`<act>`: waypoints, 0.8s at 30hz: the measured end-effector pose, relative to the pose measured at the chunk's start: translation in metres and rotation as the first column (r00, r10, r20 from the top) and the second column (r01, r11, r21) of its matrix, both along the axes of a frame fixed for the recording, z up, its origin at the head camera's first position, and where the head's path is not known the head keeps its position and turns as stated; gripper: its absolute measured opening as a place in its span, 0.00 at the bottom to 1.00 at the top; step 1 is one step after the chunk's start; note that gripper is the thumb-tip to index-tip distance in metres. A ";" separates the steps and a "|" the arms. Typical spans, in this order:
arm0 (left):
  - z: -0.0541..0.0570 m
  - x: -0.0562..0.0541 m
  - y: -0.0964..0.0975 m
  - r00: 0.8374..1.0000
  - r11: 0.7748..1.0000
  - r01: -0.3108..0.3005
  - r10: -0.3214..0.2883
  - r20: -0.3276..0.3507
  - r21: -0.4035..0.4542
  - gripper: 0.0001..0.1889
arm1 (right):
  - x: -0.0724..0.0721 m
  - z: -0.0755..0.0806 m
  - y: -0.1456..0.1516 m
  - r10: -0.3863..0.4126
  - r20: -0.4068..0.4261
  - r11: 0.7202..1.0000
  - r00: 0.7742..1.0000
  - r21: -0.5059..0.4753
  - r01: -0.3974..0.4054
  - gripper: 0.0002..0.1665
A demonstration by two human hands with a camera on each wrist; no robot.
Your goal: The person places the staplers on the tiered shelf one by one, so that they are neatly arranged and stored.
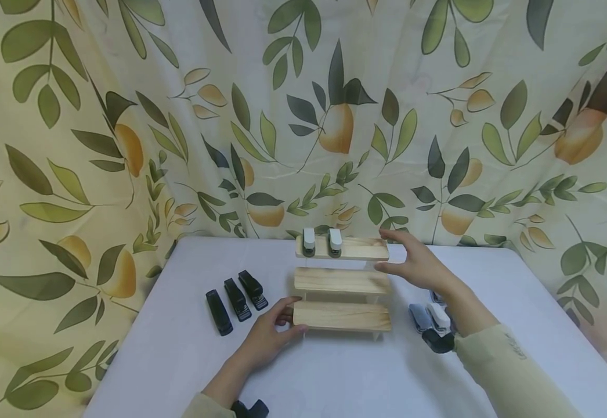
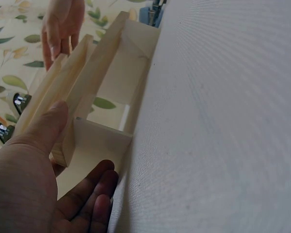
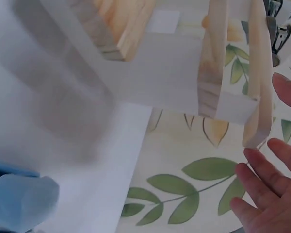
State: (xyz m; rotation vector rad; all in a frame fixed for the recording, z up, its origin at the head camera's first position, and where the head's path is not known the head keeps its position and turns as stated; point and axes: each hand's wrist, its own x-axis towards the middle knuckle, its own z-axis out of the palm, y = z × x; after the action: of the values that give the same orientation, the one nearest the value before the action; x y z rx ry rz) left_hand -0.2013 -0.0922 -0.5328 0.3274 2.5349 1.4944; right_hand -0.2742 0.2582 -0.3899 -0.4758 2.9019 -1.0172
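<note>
A three-tier wooden display stand (image 1: 341, 316) with pale side panels stands on the table. My left hand (image 1: 271, 332) holds the left end of its lowest board, the thumb (image 2: 51, 124) along one edge and the index finger mostly hidden behind it. The other left fingers lie loosely beside the side panel. At the right end of the top board is my right hand (image 1: 417, 264), thumb and fingers spread apart, fingertips close to the board's end in the right wrist view. Two small white staplers (image 1: 309, 241) (image 1: 335, 242) stand side by side on the top board's left half.
Left of the stand, three black staplers (image 1: 238, 299) lie in a slanted row on the white table (image 1: 178, 371). Several blue and white staplers (image 1: 429, 317) are grouped to the right, partly behind the right wrist. A leaf-patterned curtain (image 1: 303, 116) hangs along the table's back edge.
</note>
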 end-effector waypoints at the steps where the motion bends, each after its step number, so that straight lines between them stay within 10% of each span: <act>1: 0.000 0.000 0.000 1.000 1.000 -0.001 0.001 0.001 -0.001 0.37 | 0.000 -0.001 0.001 0.000 -0.003 1.000 1.000 0.004 0.000 0.53; 24: -0.003 -0.004 -0.001 1.000 1.000 0.009 -0.009 0.002 0.013 0.35 | 0.018 -0.016 0.029 -0.002 0.066 0.996 0.998 0.090 -0.004 0.49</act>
State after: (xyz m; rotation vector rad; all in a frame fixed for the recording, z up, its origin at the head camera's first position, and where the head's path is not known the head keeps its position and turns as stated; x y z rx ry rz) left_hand -0.2050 -0.0936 -0.5356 0.3388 2.5194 1.5074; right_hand -0.2559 0.2870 -0.4060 -0.4315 2.8738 -0.8800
